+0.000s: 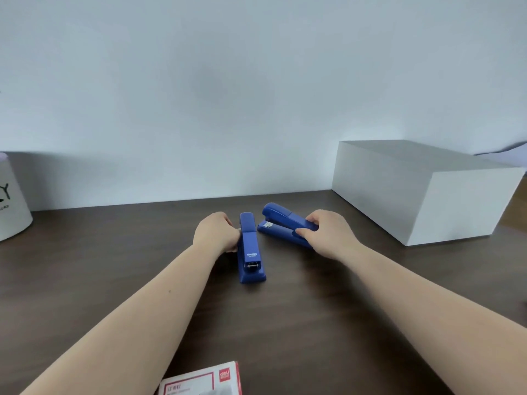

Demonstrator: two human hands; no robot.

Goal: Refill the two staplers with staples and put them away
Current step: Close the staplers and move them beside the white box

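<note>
Two blue staplers lie on the dark wooden desk (pixel 114 280). The left stapler (pixel 251 252) points away from me, its rear end toward me. My left hand (pixel 216 232) grips its left side near the front. The right stapler (pixel 281 220) lies at an angle with its nose to the upper left. My right hand (pixel 328 232) is closed around its rear end. A red and white staple box (pixel 205 380) sits at the near edge of the desk, partly cut off by the frame.
A large white rectangular box (pixel 422 189) stands at the back right against the wall. A white cup with dark lettering (pixel 11 201) stands at the far left edge. Pale wall runs behind the desk.
</note>
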